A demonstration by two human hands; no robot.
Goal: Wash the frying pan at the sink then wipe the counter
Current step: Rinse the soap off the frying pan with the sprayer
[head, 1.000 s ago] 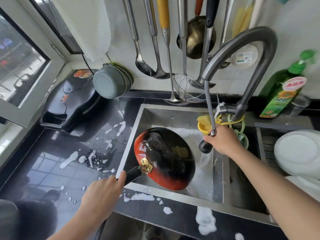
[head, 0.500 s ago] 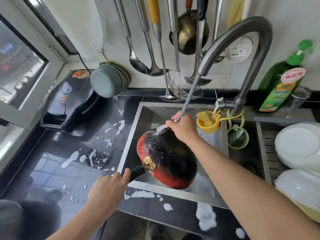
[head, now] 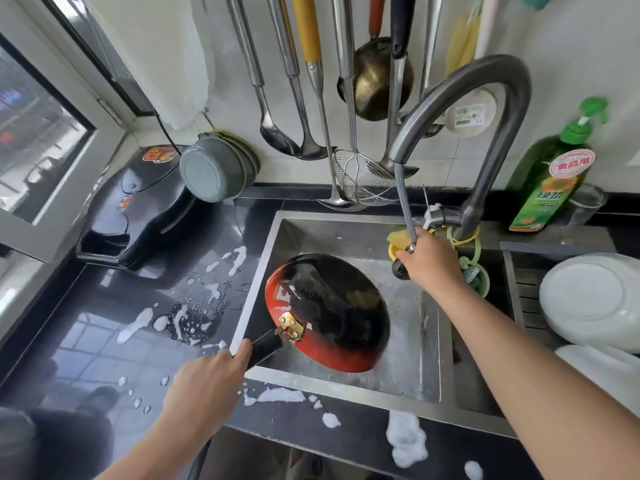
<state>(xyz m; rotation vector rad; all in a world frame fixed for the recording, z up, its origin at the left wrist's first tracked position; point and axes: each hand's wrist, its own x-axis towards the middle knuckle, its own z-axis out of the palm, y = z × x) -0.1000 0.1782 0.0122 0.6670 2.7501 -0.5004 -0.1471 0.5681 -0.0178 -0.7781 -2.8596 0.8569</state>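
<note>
The frying pan (head: 329, 311), red outside with a blackened bottom, lies tilted bottom-up in the steel sink (head: 412, 344). My left hand (head: 207, 379) grips its black handle at the sink's front left corner. My right hand (head: 427, 261) holds the pull-out spray head (head: 400, 268), drawn on its grey hose (head: 405, 206) out of the curved tap (head: 485, 109), above the sink's back right and apart from the pan. No water stream is visible. Foam patches (head: 180, 320) lie on the black counter (head: 86, 341).
A black electric griddle (head: 138, 209) and grey bowls (head: 214, 168) stand at the back left. Ladles and a wire skimmer (head: 363, 181) hang over the sink. A green detergent bottle (head: 550, 181) stands at the back right, white plates (head: 592, 299) on the right rack.
My right hand moved the spray head from the pan's upper rim back to the right, toward the tap's base. The pan stays tilted in my left hand.
</note>
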